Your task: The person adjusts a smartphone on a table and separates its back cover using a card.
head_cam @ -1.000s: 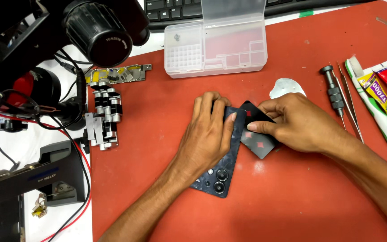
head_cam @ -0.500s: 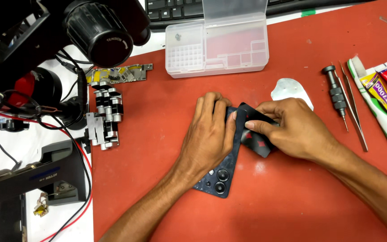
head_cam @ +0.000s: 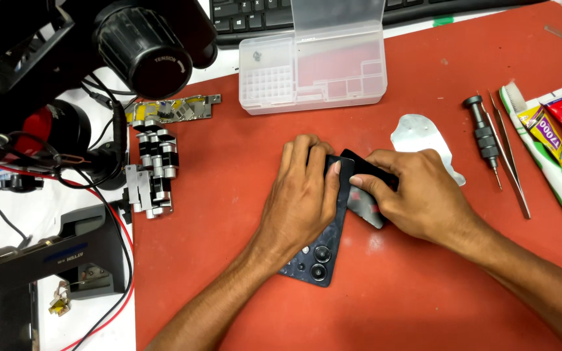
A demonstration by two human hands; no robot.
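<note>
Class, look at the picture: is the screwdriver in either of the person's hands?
No, the screwdriver lies on the red mat, apart from both the left hand and right hand.

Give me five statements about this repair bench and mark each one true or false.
1. The left hand lies flat on the dark phone. True.
2. The right hand holds the screwdriver. False: it grips a black piece at the phone; the screwdriver lies apart.
3. The clear parts box stands open. True.
4. The red mat is blue. False: it is red.
5. The tweezers lie left of the phone. False: they lie to its right.
</note>
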